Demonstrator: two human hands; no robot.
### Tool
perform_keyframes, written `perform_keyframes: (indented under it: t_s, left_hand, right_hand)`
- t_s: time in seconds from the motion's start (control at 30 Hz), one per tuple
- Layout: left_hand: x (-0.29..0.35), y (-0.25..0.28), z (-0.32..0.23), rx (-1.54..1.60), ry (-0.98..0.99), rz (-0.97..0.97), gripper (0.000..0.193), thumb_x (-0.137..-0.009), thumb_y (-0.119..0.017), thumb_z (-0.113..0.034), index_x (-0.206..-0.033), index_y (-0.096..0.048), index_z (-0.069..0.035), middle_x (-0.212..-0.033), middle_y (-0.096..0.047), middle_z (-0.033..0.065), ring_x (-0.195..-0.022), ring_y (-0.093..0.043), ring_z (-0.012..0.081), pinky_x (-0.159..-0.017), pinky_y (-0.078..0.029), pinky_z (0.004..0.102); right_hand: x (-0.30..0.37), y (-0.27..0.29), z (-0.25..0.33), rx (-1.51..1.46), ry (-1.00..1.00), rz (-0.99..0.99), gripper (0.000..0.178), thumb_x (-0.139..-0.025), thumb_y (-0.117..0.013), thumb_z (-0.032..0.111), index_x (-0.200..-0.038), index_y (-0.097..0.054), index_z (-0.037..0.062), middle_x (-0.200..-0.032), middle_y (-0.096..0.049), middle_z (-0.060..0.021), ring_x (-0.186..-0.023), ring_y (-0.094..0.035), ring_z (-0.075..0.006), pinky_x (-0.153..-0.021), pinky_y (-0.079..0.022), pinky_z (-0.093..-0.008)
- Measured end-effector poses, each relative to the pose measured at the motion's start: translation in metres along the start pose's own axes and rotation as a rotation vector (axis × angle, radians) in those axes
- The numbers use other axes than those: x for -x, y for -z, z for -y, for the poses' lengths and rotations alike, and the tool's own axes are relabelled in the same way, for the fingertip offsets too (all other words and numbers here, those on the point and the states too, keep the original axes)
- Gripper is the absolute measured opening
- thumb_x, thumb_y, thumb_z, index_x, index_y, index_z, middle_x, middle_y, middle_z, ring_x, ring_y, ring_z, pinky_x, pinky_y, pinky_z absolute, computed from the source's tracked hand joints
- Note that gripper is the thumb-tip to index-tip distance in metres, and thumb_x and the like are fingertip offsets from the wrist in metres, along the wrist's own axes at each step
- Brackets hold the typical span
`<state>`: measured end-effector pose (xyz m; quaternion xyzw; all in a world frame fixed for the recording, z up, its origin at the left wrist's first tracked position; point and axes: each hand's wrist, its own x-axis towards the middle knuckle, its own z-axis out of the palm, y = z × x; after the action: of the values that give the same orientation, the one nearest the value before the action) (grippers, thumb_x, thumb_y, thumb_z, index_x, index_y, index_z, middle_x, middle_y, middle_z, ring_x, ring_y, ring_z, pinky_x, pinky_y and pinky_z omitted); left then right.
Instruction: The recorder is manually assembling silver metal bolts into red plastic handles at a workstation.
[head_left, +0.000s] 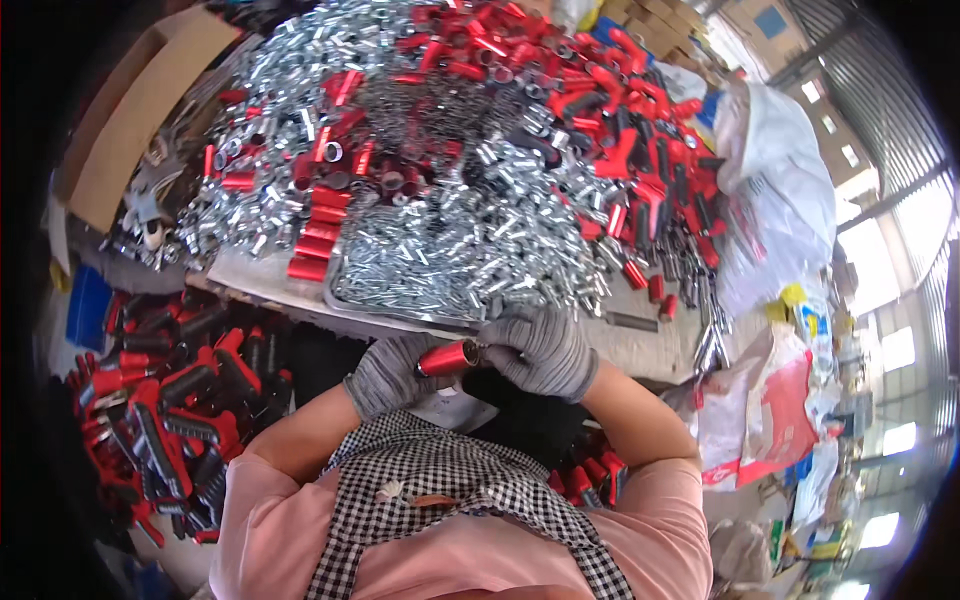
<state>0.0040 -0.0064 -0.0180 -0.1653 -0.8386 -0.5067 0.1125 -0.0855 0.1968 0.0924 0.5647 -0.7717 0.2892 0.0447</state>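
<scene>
My left hand [385, 372], in a grey knit glove, grips a shiny red metal tube [447, 358] that lies sideways between both hands. My right hand [545, 350], also gloved in grey, is closed over the tube's right end, just below the table's front edge. A small silver part may be under its fingers, but I cannot tell. Right above the hands is a metal tray [345, 297] heaped with small silver sleeves [450, 240].
The table holds big heaps of silver sleeves, red tubes [318, 215] and red-and-black handles [650, 150]. More red-and-black handles [170, 420] fill a bin at my lower left. A cardboard box [130, 120] stands at the far left, white sacks [780, 170] at the right.
</scene>
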Motion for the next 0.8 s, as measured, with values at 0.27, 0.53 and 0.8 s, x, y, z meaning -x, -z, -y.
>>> perform_keyframes:
  t_s: [0.27, 0.53, 0.8]
  left_hand:
    - [-0.008, -0.027, -0.001, 0.290, 0.243, 0.369, 0.049, -0.082, -0.071, -0.026, -0.124, -0.054, -0.008, -0.127, -0.054, 0.0107, -0.115, -0.053, 0.0240, -0.098, -0.043, 0.0363]
    - [-0.025, -0.036, -0.002, 0.143, 0.008, 0.161, 0.054, -0.076, -0.074, -0.028, -0.124, -0.055, -0.012, -0.116, -0.061, 0.0138, -0.105, -0.060, 0.0298, -0.092, -0.046, 0.0391]
    - [-0.022, -0.031, -0.001, 0.128, 0.150, 0.249, 0.055, -0.073, -0.079, -0.014, -0.124, -0.058, -0.013, -0.131, -0.054, 0.0078, -0.123, -0.049, 0.0230, -0.104, -0.039, 0.0376]
  right_hand:
    - [0.047, 0.003, -0.015, -0.371, -0.382, 0.122, 0.021, -0.080, -0.067, 0.023, -0.097, -0.066, 0.0104, -0.077, -0.065, -0.0100, -0.069, -0.065, -0.0264, -0.063, -0.051, -0.0358]
    - [0.060, 0.019, -0.063, -0.559, -0.256, 0.091, 0.055, -0.083, -0.070, 0.024, -0.129, -0.048, 0.0044, -0.093, -0.067, -0.0079, -0.082, -0.064, -0.0169, -0.078, -0.051, -0.0323]
    - [0.028, 0.041, -0.237, 0.101, -1.226, -0.151, 0.072, -0.084, -0.047, 0.055, -0.131, -0.045, 0.0001, -0.116, -0.057, -0.0261, -0.105, -0.056, -0.0372, -0.093, -0.040, -0.0420]
